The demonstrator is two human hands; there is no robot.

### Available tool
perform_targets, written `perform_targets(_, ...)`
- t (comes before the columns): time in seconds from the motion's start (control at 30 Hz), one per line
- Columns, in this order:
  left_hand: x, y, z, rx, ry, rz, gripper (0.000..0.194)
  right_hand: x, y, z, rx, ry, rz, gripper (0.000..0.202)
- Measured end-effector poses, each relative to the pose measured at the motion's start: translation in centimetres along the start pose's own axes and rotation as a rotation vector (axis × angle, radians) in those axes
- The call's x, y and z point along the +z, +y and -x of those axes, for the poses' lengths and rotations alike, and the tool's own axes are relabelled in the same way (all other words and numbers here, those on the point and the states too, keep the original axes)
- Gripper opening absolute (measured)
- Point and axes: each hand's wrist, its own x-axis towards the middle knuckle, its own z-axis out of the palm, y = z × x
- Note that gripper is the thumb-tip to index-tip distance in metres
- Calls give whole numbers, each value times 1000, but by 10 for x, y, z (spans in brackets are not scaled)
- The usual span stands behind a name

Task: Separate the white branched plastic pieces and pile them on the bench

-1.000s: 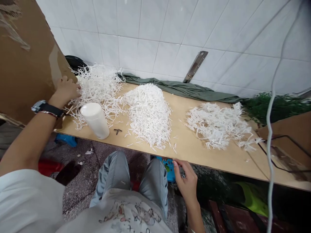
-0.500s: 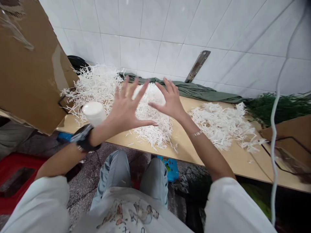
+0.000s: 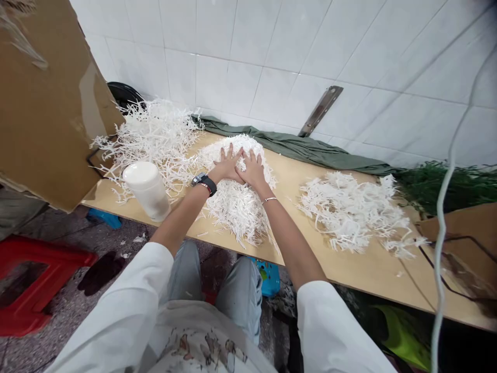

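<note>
A heap of short white shreds (image 3: 243,210) lies on the wooden tabletop (image 3: 289,199) in front of me. My left hand (image 3: 229,167) rests on the upper part of this heap with its fingers spread. Beside it, my right hand (image 3: 252,171) presses on the same heap, fingers also apart. The two thumbs come together near the middle. Neither hand grips anything. Left of my left forearm stands a white cylindrical container (image 3: 146,190), close to the table's front edge.
Longer white branching strands (image 3: 159,137) are piled at the back left, beside a cardboard box (image 3: 50,103). Another white pile (image 3: 351,210) lies to the right. Green cloth (image 3: 310,150) runs along the tiled wall. A pale cable (image 3: 442,207) hangs at right. A red stool (image 3: 42,280) stands lower left.
Both hands have come down from the air above the heap and now lie flat on it, closer together. The white container shows more fully.
</note>
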Motion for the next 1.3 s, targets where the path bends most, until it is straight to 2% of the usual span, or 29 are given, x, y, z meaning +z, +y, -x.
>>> perform_targets(0.13,10,1,-4,-15,-4,23,141,9,9,-2,-7,1,-45,82)
perform_targets(0.43,24,-5,-6,-48,-23,5,138,21,12,2,-4,-12,-18,81)
perform_targets(0.57,26,-6,-3,-43,-1,6,135,20,13,2,0,-36,-25,81)
perform_targets(0.67,14,-5,-1,-25,-31,44,132,6,12,1,17,-109,-77,85)
perform_targets(0.77,-8,-4,3,0,-47,141,123,-18,12,-2,25,-162,-161,86)
perform_targets(0.87,-27,-3,17,52,66,201,103,-46,12,2,13,-88,-213,85)
perform_targets(0.9,-30,-3,26,106,189,230,95,-54,13,7,-3,-54,-213,86)
perform_targets(0.93,-31,-2,36,160,309,258,89,-61,14,13,-21,-29,-208,86)
perform_targets(1.0,-27,-1,64,188,396,289,84,-72,21,34,-56,5,-208,88)
perform_targets(1.07,-13,1,98,144,378,263,92,-77,30,68,-72,10,-257,91)
perform_targets(1.13,8,0,132,90,282,170,104,-74,39,113,-57,-37,-318,97)
perform_targets(1.2,32,-4,162,54,179,31,124,-66,45,161,-7,-130,-299,110)
perform_targets(1.3,60,-17,188,76,121,-173,143,-46,41,218,70,-214,-150,134)
